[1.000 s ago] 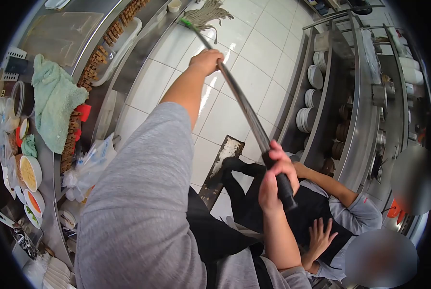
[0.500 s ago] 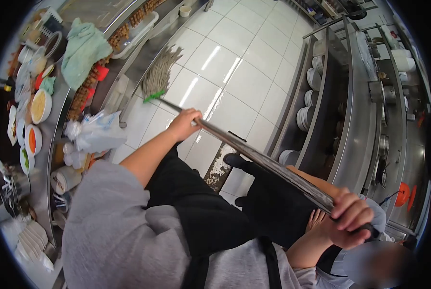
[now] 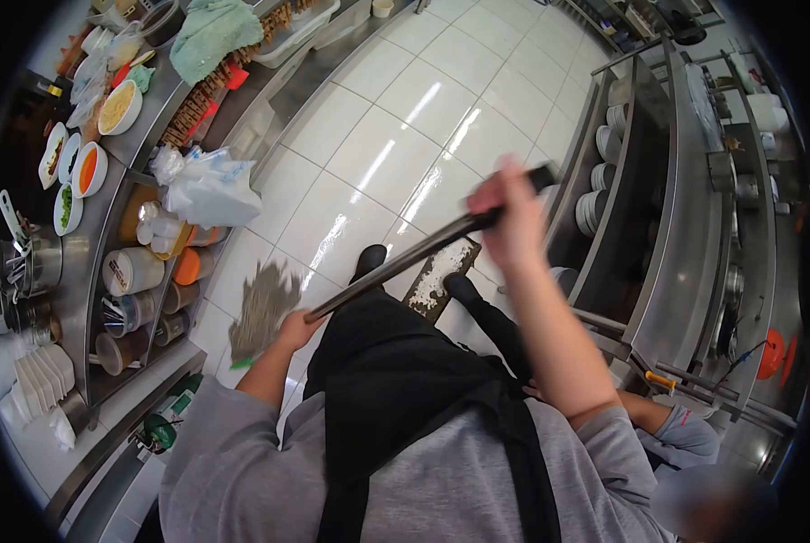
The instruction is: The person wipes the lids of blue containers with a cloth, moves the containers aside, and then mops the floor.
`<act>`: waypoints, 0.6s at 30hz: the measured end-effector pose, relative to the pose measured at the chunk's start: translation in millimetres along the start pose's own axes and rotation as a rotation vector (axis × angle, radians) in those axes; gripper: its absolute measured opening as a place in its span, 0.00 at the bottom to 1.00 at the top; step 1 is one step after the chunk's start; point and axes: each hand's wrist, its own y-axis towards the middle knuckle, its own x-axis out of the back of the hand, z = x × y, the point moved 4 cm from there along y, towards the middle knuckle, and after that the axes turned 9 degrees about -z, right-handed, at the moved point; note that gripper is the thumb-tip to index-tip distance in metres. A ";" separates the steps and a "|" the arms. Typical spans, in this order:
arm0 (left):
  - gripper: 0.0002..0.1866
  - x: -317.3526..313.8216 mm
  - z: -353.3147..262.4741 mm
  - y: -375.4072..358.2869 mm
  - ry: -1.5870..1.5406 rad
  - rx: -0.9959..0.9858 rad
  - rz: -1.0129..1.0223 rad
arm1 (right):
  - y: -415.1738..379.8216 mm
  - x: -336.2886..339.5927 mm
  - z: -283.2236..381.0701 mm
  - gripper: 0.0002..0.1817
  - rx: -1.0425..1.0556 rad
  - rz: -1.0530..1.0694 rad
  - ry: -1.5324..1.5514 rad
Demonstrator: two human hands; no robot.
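Note:
A mop spans the middle of the view, its dark handle [image 3: 405,266] slanting up from lower left to upper right. Low on the handle, my left hand [image 3: 298,331] is closed around it. My right hand [image 3: 512,215], smeared by motion, grips the handle near its top end, which sticks out past the fist. The grey string mop head [image 3: 262,312] lies on the tiled floor to the left of my legs. A bit of its green clamp shows beside my left forearm; the lower handle is hidden behind my arm.
On the left, a steel counter holds bowls of food [image 3: 120,107], a green towel [image 3: 215,41] and a hanging plastic bag [image 3: 208,185]. Plates [image 3: 591,213] stand on shelves at right. A worn floor strip [image 3: 441,279] lies by my feet. Another person's sleeve [image 3: 681,436] is at lower right.
The mop head has come back along the left side towards me. My right hand has swung up and forward, my left hand back and down. The handle now slants the other way.

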 end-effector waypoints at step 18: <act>0.14 -56.3 -284.7 63.6 -0.209 -0.778 -0.265 | -87.9 94.5 252.5 0.11 0.568 0.218 0.072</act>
